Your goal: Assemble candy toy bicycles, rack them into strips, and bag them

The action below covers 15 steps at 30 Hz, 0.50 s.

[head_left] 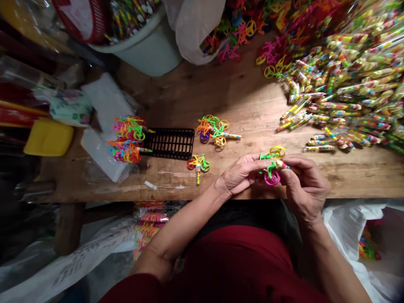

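Observation:
My left hand [241, 173] is closed on a small green toy bicycle [270, 167] with one yellow and one pink wheel, near the table's front edge. Between the fingertips of my right hand [304, 181] is a short candy tube [282, 165], its end against the bicycle; the fingers hide the rest of it. To the left, a toy bicycle with a tube [198, 171] lies on the wood, and beyond it is a small cluster of bicycles [214, 129] with another tube.
A black plastic rack [172, 144] has bunched toy bicycles [128, 139] at its left end. Many candy tubes [344, 97] are heaped at the right, loose toy bicycles [274, 46] behind. A pale bucket [154, 48] and yellow container [49, 136] stand left.

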{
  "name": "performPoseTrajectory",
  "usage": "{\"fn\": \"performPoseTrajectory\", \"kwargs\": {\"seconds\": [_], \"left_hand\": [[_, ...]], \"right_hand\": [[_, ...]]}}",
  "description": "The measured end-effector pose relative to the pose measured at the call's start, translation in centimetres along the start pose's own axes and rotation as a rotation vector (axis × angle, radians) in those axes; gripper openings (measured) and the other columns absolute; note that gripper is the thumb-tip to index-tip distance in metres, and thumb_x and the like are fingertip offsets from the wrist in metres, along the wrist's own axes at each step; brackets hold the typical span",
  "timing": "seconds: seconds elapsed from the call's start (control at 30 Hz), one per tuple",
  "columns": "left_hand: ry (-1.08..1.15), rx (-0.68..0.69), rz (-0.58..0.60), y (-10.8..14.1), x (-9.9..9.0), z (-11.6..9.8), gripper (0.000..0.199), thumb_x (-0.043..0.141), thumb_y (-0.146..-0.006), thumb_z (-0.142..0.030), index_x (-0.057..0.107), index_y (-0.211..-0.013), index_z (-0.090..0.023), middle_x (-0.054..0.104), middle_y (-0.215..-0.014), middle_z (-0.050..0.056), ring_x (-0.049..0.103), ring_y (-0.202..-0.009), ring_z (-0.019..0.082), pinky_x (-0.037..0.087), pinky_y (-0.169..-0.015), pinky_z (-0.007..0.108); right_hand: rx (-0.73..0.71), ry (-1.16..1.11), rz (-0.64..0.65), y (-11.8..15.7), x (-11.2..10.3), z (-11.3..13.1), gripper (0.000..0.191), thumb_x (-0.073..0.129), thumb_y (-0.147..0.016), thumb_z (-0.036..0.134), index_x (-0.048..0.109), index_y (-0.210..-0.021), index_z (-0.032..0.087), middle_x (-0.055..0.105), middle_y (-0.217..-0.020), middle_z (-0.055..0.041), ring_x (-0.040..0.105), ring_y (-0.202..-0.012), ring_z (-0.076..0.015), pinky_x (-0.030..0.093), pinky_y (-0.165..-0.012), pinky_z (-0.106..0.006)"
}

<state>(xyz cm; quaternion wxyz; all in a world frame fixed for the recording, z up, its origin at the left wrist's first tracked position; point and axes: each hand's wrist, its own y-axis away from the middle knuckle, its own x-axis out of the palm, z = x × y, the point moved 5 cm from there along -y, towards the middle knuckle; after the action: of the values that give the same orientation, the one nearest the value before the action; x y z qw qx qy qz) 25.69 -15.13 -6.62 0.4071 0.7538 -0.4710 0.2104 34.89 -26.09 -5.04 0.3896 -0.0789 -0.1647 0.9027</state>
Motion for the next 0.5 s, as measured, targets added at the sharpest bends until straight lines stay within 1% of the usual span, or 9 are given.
{"fn": "performPoseTrajectory", "kwargs": {"seconds": [0.07,0.1,0.23,0.3,0.4,0.5], "left_hand": [[0.010,0.008,-0.002,-0.1,-0.2,0.0,0.036,0.090,-0.070,-0.034,0.072,-0.088,-0.009,0.071,-0.079,0.005,0.065,-0.064,0.012,0.055,-0.063,0.024],[0.010,0.008,-0.004,-0.1,-0.3,0.0,0.035,0.090,-0.070,-0.034,0.071,-0.088,-0.009,0.071,-0.079,0.005,0.066,-0.065,0.013,0.056,-0.062,0.025],[-0.007,0.006,-0.006,-0.2,-0.5,0.4,0.031,0.086,-0.075,-0.031,0.071,-0.093,-0.010,0.070,-0.080,0.006,0.066,-0.067,0.013,0.058,-0.062,0.025],[0.003,0.011,-0.006,-0.1,-0.3,0.7,0.031,0.084,-0.077,-0.031,0.071,-0.096,-0.010,0.070,-0.079,0.005,0.066,-0.066,0.013,0.059,-0.063,0.026],[0.009,0.010,-0.004,0.1,-0.1,1.1,0.031,0.084,-0.077,-0.032,0.069,-0.095,-0.011,0.069,-0.076,0.004,0.066,-0.063,0.014,0.060,-0.062,0.028],[-0.013,-0.010,0.011,0.1,-0.2,1.0,0.029,0.082,-0.078,-0.031,0.068,-0.094,-0.010,0.069,-0.074,0.004,0.068,-0.062,0.015,0.060,-0.061,0.028]], "right_hand": [[0.052,-0.017,-0.048,0.3,-0.5,-0.5,0.020,0.069,-0.091,0.021,0.072,-0.111,0.024,0.069,-0.103,-0.0043,0.069,-0.085,-0.0152,0.056,-0.065,-0.025],[0.051,0.005,-0.048,0.3,-0.6,-0.6,0.019,0.068,-0.092,0.022,0.072,-0.111,0.024,0.069,-0.103,-0.0045,0.069,-0.084,-0.0153,0.056,-0.065,-0.025],[-0.046,0.179,0.025,0.1,-0.6,-0.2,0.021,0.064,-0.094,0.019,0.072,-0.112,0.025,0.071,-0.100,-0.0055,0.069,-0.091,-0.0179,0.058,-0.079,-0.033],[-0.104,0.235,0.032,-0.2,-0.6,0.3,0.022,0.064,-0.093,0.017,0.072,-0.112,0.026,0.071,-0.101,-0.0057,0.068,-0.093,-0.0189,0.057,-0.081,-0.035],[-0.163,0.227,0.061,-0.6,-0.5,0.8,0.026,0.066,-0.090,0.013,0.072,-0.112,0.026,0.071,-0.101,-0.0052,0.068,-0.093,-0.0195,0.057,-0.082,-0.036],[-0.183,0.154,0.121,-0.8,-0.3,0.5,0.029,0.065,-0.089,0.010,0.072,-0.112,0.026,0.071,-0.100,-0.0046,0.068,-0.092,-0.0193,0.056,-0.082,-0.035]]}}
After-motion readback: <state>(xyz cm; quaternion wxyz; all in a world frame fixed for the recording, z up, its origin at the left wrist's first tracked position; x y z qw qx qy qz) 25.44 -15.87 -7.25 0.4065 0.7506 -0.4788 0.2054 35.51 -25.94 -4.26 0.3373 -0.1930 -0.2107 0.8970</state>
